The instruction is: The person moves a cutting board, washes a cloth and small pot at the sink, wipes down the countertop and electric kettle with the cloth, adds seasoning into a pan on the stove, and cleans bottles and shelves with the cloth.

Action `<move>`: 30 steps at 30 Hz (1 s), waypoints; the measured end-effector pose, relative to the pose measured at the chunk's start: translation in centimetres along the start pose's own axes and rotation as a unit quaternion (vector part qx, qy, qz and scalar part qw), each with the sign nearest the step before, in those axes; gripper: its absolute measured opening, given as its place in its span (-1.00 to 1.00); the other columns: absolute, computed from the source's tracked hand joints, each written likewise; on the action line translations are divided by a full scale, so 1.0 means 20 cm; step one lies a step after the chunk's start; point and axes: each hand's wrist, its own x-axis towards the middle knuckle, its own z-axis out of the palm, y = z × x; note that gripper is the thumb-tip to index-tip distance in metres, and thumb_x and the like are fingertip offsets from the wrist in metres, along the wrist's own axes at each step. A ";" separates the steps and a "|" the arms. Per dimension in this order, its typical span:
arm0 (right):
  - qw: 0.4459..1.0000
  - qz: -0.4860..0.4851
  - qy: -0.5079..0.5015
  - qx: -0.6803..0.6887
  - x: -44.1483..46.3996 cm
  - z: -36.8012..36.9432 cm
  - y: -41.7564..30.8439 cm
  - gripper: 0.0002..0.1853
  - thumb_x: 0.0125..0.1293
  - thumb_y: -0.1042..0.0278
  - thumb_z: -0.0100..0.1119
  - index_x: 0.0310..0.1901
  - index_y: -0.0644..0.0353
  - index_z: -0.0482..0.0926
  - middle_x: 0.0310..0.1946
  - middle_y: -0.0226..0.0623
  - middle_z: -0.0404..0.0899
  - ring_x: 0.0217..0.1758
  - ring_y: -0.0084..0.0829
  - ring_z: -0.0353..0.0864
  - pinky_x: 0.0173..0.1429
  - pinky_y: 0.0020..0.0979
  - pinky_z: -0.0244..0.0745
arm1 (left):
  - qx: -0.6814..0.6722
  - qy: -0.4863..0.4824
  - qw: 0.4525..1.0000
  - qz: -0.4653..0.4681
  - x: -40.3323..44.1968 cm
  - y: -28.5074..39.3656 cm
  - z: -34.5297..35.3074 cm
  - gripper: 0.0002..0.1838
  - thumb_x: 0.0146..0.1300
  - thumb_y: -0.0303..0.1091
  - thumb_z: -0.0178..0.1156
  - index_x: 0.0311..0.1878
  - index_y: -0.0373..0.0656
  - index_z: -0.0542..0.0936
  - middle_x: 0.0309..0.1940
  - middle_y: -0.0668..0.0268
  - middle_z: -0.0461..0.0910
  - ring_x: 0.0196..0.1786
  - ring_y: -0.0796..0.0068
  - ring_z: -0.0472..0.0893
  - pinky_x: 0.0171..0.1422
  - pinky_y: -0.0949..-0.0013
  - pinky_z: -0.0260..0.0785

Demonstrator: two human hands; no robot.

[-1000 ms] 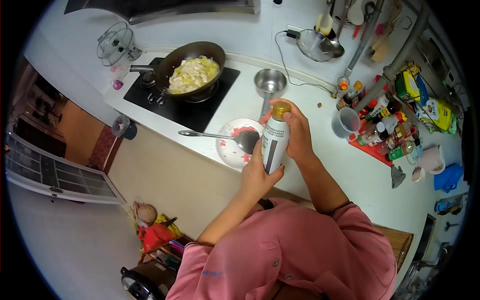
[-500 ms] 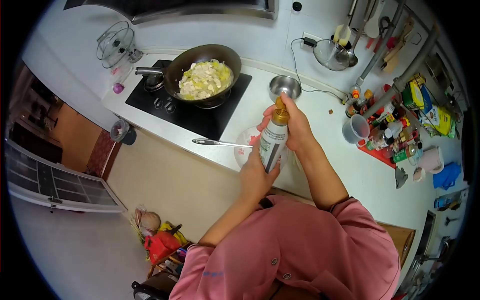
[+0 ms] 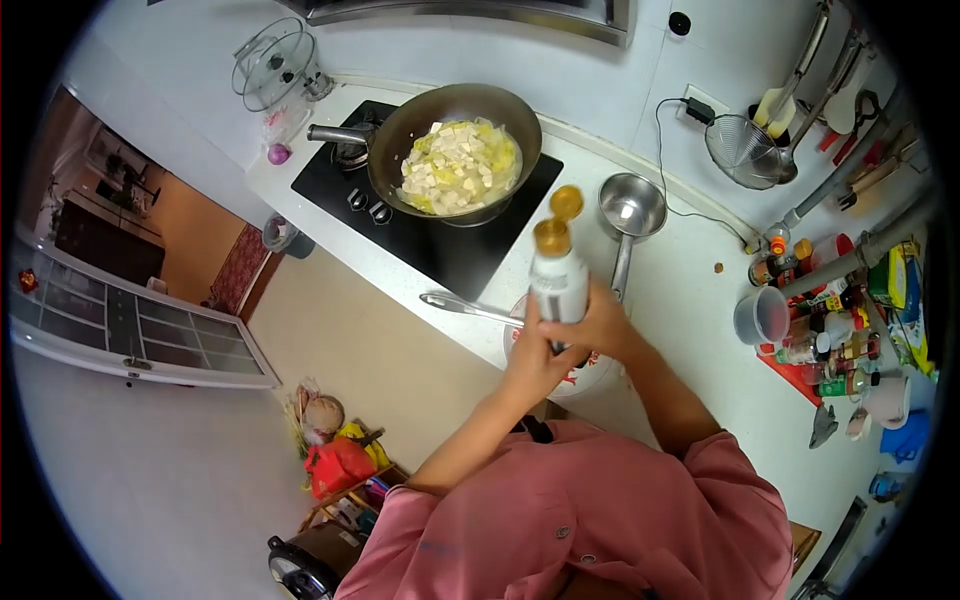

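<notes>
A white seasoning bottle (image 3: 560,285) with a gold flip cap, its lid flipped up, stands nearly upright in front of me. My left hand (image 3: 540,368) is wrapped round its lower part. Around the side of the bottle closes my right hand (image 3: 600,325). Beneath the hands lies a plate (image 3: 590,378) with red markings, partly hidden by them. A metal spatula (image 3: 465,305) rests with one end over that plate. Beyond, a wok (image 3: 400,135) on the stove holds white cubes and yellow-green vegetable pieces (image 3: 460,168).
A metal saucepan (image 3: 632,205) stands right of the black hob (image 3: 450,255). Several seasoning bottles (image 3: 825,350) and a clear plastic tub (image 3: 762,318) crowd the counter's right side. A wire strainer (image 3: 742,150) hangs on the wall. A purple onion (image 3: 278,154) lies left of the hob.
The bottle's gold lid has flipped up. My right hand has moved from the cap down to the bottle's body. The view has shifted, and the saucepan's handle now shows.
</notes>
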 end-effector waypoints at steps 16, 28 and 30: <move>0.698 0.056 0.070 -0.710 0.76 -0.29 -0.43 -0.45 -0.08 0.31 0.46 0.00 0.16 0.47 -0.24 -0.08 0.66 -0.16 -0.05 0.70 -0.14 -0.10 0.62 | 0.002 -0.036 0.998 0.050 0.24 -0.14 -0.44 -0.53 0.32 -0.34 0.25 0.26 -0.26 0.45 0.16 0.02 0.53 0.07 0.18 0.66 0.14 0.26 0.50; 0.604 0.077 0.040 -0.792 0.93 -0.21 -0.37 -0.59 0.04 0.41 0.36 -0.02 0.06 0.53 -0.23 -0.22 0.68 -0.16 -0.16 0.72 -0.14 -0.19 0.61 | -0.032 -0.051 0.995 0.077 0.31 -0.27 -0.64 -0.58 0.29 -0.42 0.25 0.21 -0.25 0.51 0.13 0.04 0.59 0.03 0.25 0.69 -0.04 0.28 0.54; 0.602 0.101 0.036 -0.791 0.92 -0.17 -0.40 -0.59 0.08 0.45 0.34 0.02 0.02 0.56 -0.22 -0.24 0.69 -0.11 -0.18 0.72 -0.10 -0.21 0.60 | -0.038 -0.061 0.994 0.080 0.32 -0.29 -0.65 -0.58 0.29 -0.42 0.25 0.21 -0.25 0.51 0.13 0.05 0.59 0.03 0.27 0.69 -0.09 0.31 0.55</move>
